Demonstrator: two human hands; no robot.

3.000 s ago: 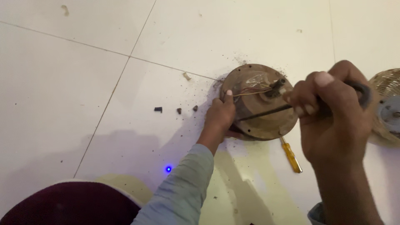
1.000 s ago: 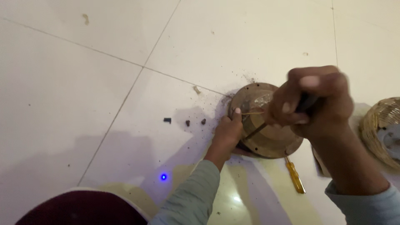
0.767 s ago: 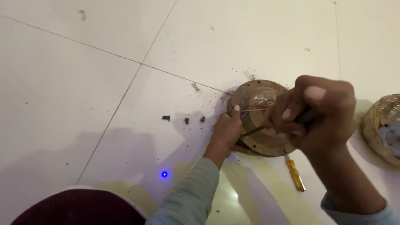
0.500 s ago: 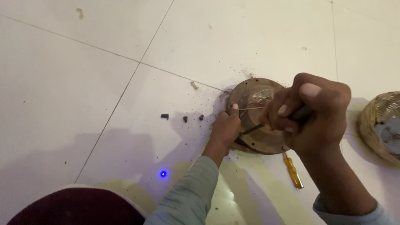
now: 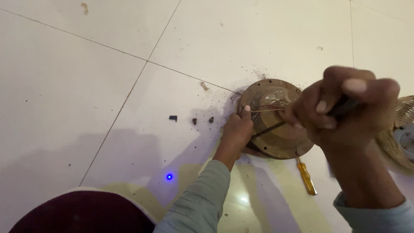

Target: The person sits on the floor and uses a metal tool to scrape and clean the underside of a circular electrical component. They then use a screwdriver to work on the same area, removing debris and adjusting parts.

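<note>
A yellow-handled screwdriver (image 5: 306, 176) lies at five o'clock on the white tiled floor (image 5: 86, 86); small dark bits (image 5: 192, 120) at nine; a woven basket (image 5: 399, 138) at three.

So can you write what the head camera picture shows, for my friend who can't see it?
Two hands work on a round brown metal disc lying on a white tiled floor: the left hand steadies its edge while the right hand pushes a dark tool into it. A yellow-handled screwdriver and small dark bits lie nearby.

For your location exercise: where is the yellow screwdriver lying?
The screwdriver lies on the floor tiles, lower right in the head view, just below the round metal disc.
</note>
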